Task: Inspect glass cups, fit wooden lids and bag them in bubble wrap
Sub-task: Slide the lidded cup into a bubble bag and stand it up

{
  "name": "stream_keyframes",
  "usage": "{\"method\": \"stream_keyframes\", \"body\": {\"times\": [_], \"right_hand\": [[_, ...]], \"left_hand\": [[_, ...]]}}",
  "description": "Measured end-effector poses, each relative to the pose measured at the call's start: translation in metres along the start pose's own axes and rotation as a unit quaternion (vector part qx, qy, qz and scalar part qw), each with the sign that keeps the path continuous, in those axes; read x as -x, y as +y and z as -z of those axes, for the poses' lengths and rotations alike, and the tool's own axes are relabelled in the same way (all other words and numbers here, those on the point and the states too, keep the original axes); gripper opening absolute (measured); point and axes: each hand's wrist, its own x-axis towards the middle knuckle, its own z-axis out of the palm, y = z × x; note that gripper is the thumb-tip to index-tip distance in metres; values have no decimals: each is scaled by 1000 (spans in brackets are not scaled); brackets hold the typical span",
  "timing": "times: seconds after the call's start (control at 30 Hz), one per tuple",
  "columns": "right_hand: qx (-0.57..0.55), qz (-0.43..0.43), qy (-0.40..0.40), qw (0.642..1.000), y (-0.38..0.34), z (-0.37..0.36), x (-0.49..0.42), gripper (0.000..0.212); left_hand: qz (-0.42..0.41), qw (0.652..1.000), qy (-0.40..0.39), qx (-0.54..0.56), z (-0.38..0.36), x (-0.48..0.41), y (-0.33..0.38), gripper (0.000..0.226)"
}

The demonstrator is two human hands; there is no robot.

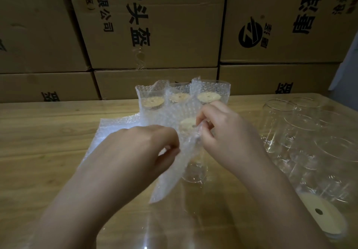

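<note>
A glass cup with a round wooden lid stands in the middle of the table, partly inside a bubble-wrap bag. My left hand pinches the bag's left edge. My right hand pinches the bag's mouth right beside the lid. Behind them stand three bagged cups with wooden lids, upright in a row. A flat stack of bubble-wrap bags lies under and left of my left hand.
Several bare glass cups crowd the right side of the wooden table. A loose wooden lid with a hole lies at the lower right. Stacked cardboard boxes form a wall behind the table.
</note>
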Motion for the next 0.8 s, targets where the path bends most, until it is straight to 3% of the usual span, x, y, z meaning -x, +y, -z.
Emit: {"method": "stream_keyframes", "body": {"times": [0.1, 0.23, 0.33, 0.43, 0.63, 0.8], "right_hand": [[-44, -11, 24, 999, 2, -1, -1, 15], [-130, -74, 85, 985, 5, -8, -3, 23], [-100, -108, 10, 989, 15, -20, -6, 9], [-90, -98, -100, 986, 21, -33, -5, 22], [-37, -74, -140, 987, 23, -43, -4, 50], [-60, -81, -120, 988, 25, -47, -4, 53]], "left_hand": [[40, 997, 59, 19, 0, 2, -11, 17], [48, 996, 4, 81, 1, 6, -21, 32], [43, 996, -17, 71, -2, 5, -27, 39], [31, 997, -11, 71, -3, 2, -32, 44], [-1, 999, 47, 19, 1, -1, -33, 39], [-15, 997, 73, -17, -1, -3, -30, 33]]}}
